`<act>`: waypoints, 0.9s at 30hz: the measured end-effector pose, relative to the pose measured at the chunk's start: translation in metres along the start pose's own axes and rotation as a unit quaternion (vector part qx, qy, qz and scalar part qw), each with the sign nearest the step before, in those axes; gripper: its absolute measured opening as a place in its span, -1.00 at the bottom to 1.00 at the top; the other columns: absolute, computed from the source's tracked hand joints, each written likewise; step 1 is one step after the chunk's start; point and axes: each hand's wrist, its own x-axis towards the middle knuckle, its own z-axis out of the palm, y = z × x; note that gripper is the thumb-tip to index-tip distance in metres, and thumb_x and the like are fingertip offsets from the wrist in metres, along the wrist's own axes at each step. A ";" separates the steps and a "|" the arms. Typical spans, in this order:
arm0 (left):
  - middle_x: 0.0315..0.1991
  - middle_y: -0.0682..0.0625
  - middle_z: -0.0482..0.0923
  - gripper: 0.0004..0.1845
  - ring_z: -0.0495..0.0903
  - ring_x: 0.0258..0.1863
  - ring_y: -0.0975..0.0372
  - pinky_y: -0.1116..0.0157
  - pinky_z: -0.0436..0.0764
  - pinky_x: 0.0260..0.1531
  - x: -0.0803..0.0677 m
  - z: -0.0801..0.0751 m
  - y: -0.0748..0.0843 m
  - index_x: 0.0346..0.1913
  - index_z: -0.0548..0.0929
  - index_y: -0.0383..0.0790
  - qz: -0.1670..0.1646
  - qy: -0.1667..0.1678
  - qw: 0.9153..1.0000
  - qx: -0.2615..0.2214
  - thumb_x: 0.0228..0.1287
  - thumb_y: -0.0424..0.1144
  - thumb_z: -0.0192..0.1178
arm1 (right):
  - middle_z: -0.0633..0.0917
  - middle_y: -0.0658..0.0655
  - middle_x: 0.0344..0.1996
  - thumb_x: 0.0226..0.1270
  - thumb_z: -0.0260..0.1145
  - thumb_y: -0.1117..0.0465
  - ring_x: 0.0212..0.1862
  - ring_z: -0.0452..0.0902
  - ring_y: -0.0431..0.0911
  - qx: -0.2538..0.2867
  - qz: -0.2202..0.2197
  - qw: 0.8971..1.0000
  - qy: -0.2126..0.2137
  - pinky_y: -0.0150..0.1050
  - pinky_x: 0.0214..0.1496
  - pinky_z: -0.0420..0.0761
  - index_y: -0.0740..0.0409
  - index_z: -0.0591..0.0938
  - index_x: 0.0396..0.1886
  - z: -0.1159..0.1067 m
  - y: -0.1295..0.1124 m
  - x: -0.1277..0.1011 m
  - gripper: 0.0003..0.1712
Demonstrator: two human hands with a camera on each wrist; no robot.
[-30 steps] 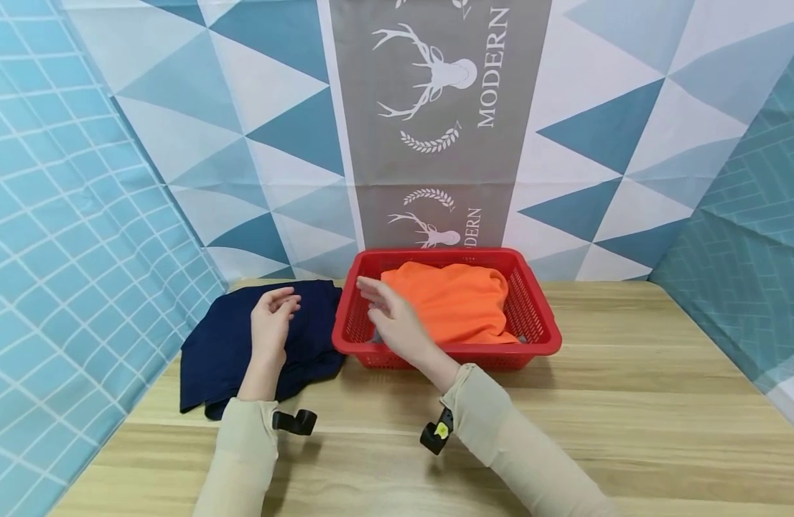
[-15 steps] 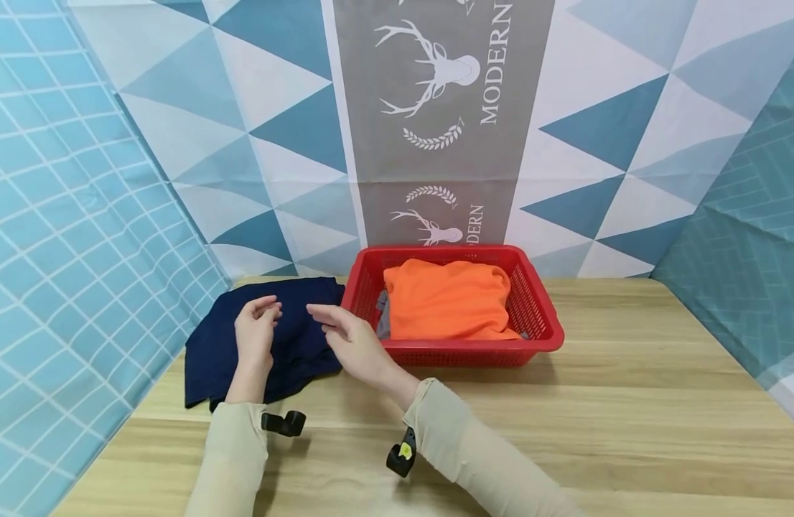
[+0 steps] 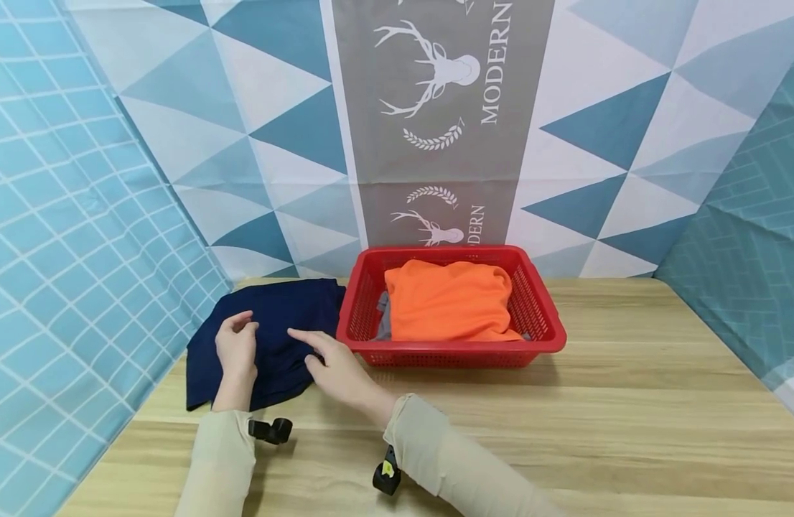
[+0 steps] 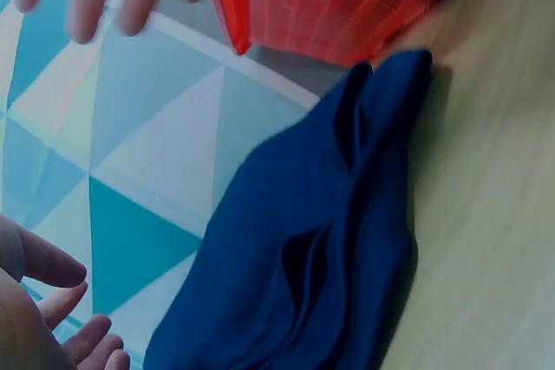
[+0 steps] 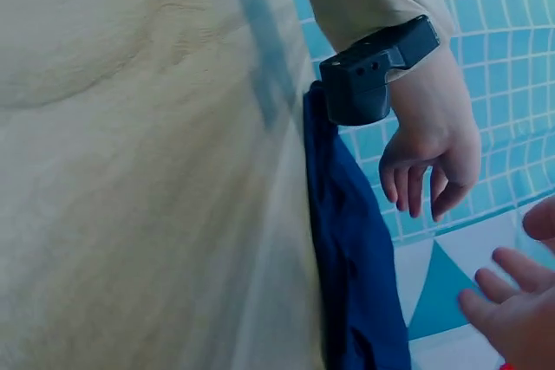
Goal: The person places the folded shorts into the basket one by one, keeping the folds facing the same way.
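Note:
A folded navy blue cloth garment [image 3: 287,305], its exact kind unclear, lies on the wooden table at the left. My left hand [image 3: 237,348] hovers over its left part with loosely bent fingers and nothing in them. Over its front right part is my right hand [image 3: 335,366], fingers extended and thumb apart, also holding nothing. The left wrist view shows layered folds in the navy garment [image 4: 295,240]. In the right wrist view, a gap separates the left hand [image 5: 434,145] and the right hand [image 5: 520,309] from the cloth.
Right beside the garment stands a red perforated plastic basket [image 3: 458,347]. In it lie an orange cloth [image 3: 449,301] and a grey cloth [image 3: 384,323] partly under it. Patterned sheets [image 3: 293,158] hang at the back and both sides. Black cameras [image 3: 271,431] are strapped to the wrists.
My right hand has moved left and nearer, from above the basket's left side to over the navy garment. My left hand has shifted left and slightly nearer. Basket and cloths stay put.

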 end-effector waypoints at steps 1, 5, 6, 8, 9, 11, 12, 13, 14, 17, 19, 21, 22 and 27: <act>-0.08 0.05 0.37 -0.65 0.33 -0.09 0.29 0.36 0.36 -0.10 0.001 -0.002 -0.002 0.10 0.47 -0.25 -0.005 0.001 1.000 0.004 0.24 -0.37 -0.02 | 0.35 -0.14 0.25 0.36 -0.02 0.28 0.28 0.22 -0.27 -0.011 0.008 1.000 -0.003 -0.29 0.24 0.32 -0.25 0.30 0.30 0.003 0.002 0.001 -0.45; -0.07 0.07 0.31 -0.58 0.28 0.06 0.17 0.30 0.33 -0.01 0.005 -0.010 -0.008 0.17 0.42 -0.29 -0.032 0.005 0.999 -0.003 0.23 -0.38 -0.04 | 0.34 -0.10 0.27 0.36 0.01 0.24 0.30 0.19 -0.23 -0.020 0.032 0.999 -0.015 -0.24 0.25 0.32 -0.19 0.30 0.30 0.014 0.011 0.006 -0.47; -0.07 0.08 0.30 -0.57 0.27 0.10 0.15 0.28 0.32 0.01 0.006 -0.012 -0.009 0.19 0.41 -0.29 -0.039 0.006 0.999 -0.007 0.23 -0.39 -0.05 | 0.33 -0.10 0.27 0.35 0.02 0.23 0.30 0.19 -0.23 -0.022 0.035 0.999 -0.019 -0.24 0.25 0.31 -0.17 0.30 0.31 0.017 0.013 0.007 -0.47; -0.06 0.07 0.29 -0.55 0.24 0.13 0.12 0.26 0.30 0.06 0.008 -0.015 -0.011 0.20 0.39 -0.30 -0.052 0.007 0.999 -0.015 0.22 -0.41 -0.05 | 0.31 -0.09 0.29 0.34 0.03 0.22 0.31 0.18 -0.21 -0.024 0.042 0.999 -0.025 -0.25 0.26 0.30 -0.12 0.29 0.32 0.024 0.017 0.010 -0.46; -0.06 0.07 0.28 -0.54 0.24 0.13 0.12 0.27 0.30 0.06 0.008 -0.015 -0.012 0.21 0.38 -0.30 -0.056 0.007 0.998 -0.014 0.22 -0.41 -0.05 | 0.29 -0.09 0.30 0.34 0.04 0.21 0.32 0.17 -0.21 -0.028 0.046 0.998 -0.027 -0.25 0.26 0.30 -0.11 0.28 0.32 0.027 0.019 0.012 -0.45; -0.03 0.03 0.28 -0.53 0.25 0.11 0.11 0.27 0.31 0.03 0.010 -0.016 -0.014 0.22 0.37 -0.30 -0.057 0.010 0.998 -0.009 0.21 -0.41 -0.04 | 0.26 -0.09 0.32 0.32 0.06 0.20 0.33 0.14 -0.20 -0.033 0.057 0.998 -0.025 -0.26 0.28 0.28 -0.10 0.25 0.34 0.032 0.022 0.015 -0.43; 0.01 -0.02 0.28 -0.52 0.24 0.13 0.10 0.26 0.32 0.05 0.011 -0.016 -0.015 0.24 0.36 -0.29 -0.057 0.011 0.998 -0.005 0.21 -0.41 -0.04 | 0.25 -0.08 0.32 0.32 0.07 0.20 0.34 0.14 -0.20 -0.032 0.062 0.997 -0.021 -0.26 0.28 0.27 -0.09 0.25 0.34 0.033 0.023 0.017 -0.42; 0.08 -0.06 0.27 -0.51 0.22 0.16 0.08 0.24 0.31 0.08 0.012 -0.017 -0.017 0.25 0.35 -0.28 -0.056 0.014 0.998 0.000 0.21 -0.40 -0.04 | 0.24 -0.07 0.33 0.32 0.07 0.20 0.34 0.13 -0.18 -0.031 0.066 0.997 -0.016 -0.25 0.29 0.25 -0.07 0.24 0.35 0.034 0.023 0.019 -0.41; 0.15 -0.10 0.23 -0.50 0.19 0.20 0.06 0.22 0.31 0.11 0.013 -0.018 -0.018 0.26 0.33 -0.28 -0.056 0.016 0.998 0.003 0.21 -0.39 -0.04 | 0.23 -0.05 0.34 0.31 0.07 0.20 0.35 0.12 -0.17 -0.033 0.069 0.997 -0.012 -0.24 0.30 0.24 -0.06 0.23 0.35 0.035 0.024 0.020 -0.40; 0.35 -0.18 0.01 -0.45 -0.02 0.34 0.01 0.13 0.19 0.25 0.017 -0.022 -0.023 0.30 0.29 -0.27 -0.055 0.025 0.998 0.016 0.19 -0.38 -0.03 | 0.21 0.02 0.35 0.31 0.08 0.21 0.36 0.09 -0.13 -0.038 0.073 0.997 -0.003 -0.22 0.31 0.22 -0.03 0.20 0.37 0.037 0.028 0.026 -0.38; 0.39 -0.17 -0.11 -0.43 -0.17 0.38 0.00 0.11 0.10 0.30 0.019 -0.025 -0.026 0.32 0.26 -0.25 -0.060 0.031 0.997 0.023 0.18 -0.38 -0.02 | 0.18 0.05 0.36 0.31 0.08 0.20 0.37 0.07 -0.10 -0.040 0.080 0.996 0.004 -0.20 0.32 0.22 -0.01 0.18 0.38 0.038 0.032 0.029 -0.36; 0.40 -0.18 -0.15 -0.40 -0.24 0.39 -0.01 0.09 0.04 0.32 0.022 -0.026 -0.027 0.33 0.23 -0.25 -0.065 0.031 0.997 0.032 0.18 -0.37 -0.01 | 0.15 0.06 0.38 0.31 0.08 0.20 0.38 0.03 -0.08 -0.037 0.093 0.995 0.011 -0.15 0.33 0.20 -0.01 0.15 0.39 0.038 0.035 0.032 -0.35; 0.40 -0.19 -0.17 -0.39 -0.26 0.38 -0.03 0.08 0.03 0.32 0.024 -0.026 -0.028 0.34 0.21 -0.24 -0.067 0.030 0.997 0.034 0.18 -0.36 0.00 | 0.13 0.07 0.38 0.31 0.09 0.19 0.39 0.01 -0.06 -0.038 0.100 0.994 0.014 -0.11 0.34 0.18 0.00 0.14 0.39 0.039 0.036 0.033 -0.34; 0.41 -0.22 -0.21 -0.34 -0.27 0.37 -0.10 0.01 -0.01 0.32 0.034 -0.028 -0.028 0.38 0.12 -0.22 -0.075 0.025 0.995 0.063 0.19 -0.30 0.01 | 0.05 0.12 0.41 0.30 0.12 0.16 0.42 -0.11 0.01 -0.059 0.134 0.989 0.026 0.01 0.37 0.04 0.07 0.07 0.41 0.039 0.044 0.039 -0.27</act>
